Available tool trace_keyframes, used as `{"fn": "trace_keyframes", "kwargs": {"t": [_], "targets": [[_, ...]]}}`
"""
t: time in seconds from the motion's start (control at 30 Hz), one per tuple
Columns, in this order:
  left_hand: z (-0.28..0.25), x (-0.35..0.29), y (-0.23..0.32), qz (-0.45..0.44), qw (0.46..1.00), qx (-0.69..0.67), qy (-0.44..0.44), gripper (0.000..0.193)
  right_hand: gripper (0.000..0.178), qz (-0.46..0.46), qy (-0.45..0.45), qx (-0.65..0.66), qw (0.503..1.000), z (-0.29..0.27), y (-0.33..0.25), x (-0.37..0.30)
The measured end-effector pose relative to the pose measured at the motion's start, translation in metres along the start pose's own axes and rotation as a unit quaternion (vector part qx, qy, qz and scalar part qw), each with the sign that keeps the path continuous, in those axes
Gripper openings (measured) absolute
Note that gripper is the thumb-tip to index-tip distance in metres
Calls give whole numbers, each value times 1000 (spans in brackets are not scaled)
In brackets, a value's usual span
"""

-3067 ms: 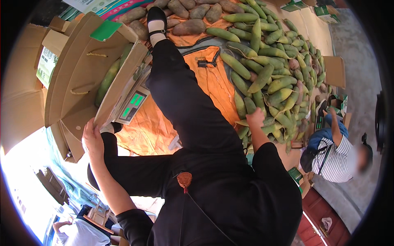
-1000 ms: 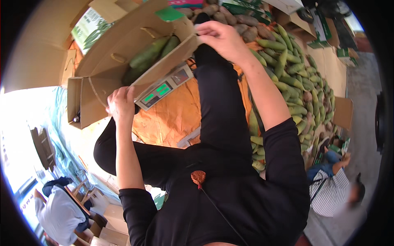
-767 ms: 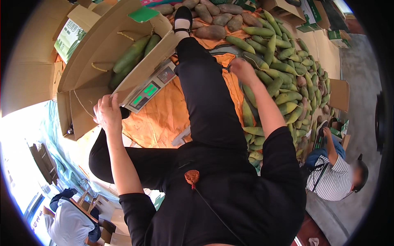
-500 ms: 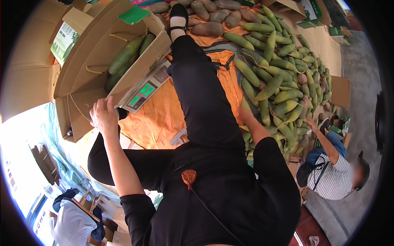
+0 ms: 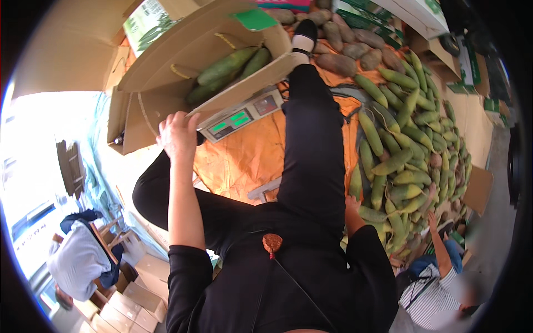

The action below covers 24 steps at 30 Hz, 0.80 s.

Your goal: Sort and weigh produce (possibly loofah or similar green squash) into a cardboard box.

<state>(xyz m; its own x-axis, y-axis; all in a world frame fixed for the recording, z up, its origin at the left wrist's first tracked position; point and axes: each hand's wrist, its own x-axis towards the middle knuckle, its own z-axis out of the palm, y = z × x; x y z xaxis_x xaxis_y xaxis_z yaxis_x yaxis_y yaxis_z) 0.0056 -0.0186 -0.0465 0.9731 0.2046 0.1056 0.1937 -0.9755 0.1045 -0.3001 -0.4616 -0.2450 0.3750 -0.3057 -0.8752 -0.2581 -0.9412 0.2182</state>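
Note:
My left hand (image 5: pixel 179 135) is closed over the near edge of an open cardboard box (image 5: pixel 129 119), thumb and fingers at its corner. Inside the box lie a few long green radishes (image 5: pixel 227 65). Under it, a scale (image 5: pixel 241 118) with a lit green display rests on the orange sheet (image 5: pixel 225 166). Beyond my thigh, my right hand (image 5: pixel 353 206) is at the near left edge of a big heap of green radishes (image 5: pixel 408 161). It appears to touch the lower end of one radish (image 5: pixel 356 182); its fingers are mostly hidden.
Brownish root vegetables (image 5: pixel 337 65) lie by my outstretched foot (image 5: pixel 305 36). Another person in a striped shirt (image 5: pixel 430 294) reaches into the heap from the right. A person in a light top (image 5: pixel 83 261) is at lower left, near stacked cartons (image 5: pixel 130 308). More boxes (image 5: pixel 433 55) stand at the far right.
The view has turned, so the box and heap sit farther right in the picture. My right hand has come slightly nearer to me along the heap. My left hand still holds the box edge.

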Motion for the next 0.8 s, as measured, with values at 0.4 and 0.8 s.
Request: {"fn": "trace_keyframes", "kwargs": {"t": [0.4,0.8], "targets": [[-14,-1,10,-30,999,-4,-35,34,27,-15,0,-136,991,-18,16,5],[-15,-2,7,-27,999,-22,-20,34,17,-45,350,329,876,-147,51,-6]]}}
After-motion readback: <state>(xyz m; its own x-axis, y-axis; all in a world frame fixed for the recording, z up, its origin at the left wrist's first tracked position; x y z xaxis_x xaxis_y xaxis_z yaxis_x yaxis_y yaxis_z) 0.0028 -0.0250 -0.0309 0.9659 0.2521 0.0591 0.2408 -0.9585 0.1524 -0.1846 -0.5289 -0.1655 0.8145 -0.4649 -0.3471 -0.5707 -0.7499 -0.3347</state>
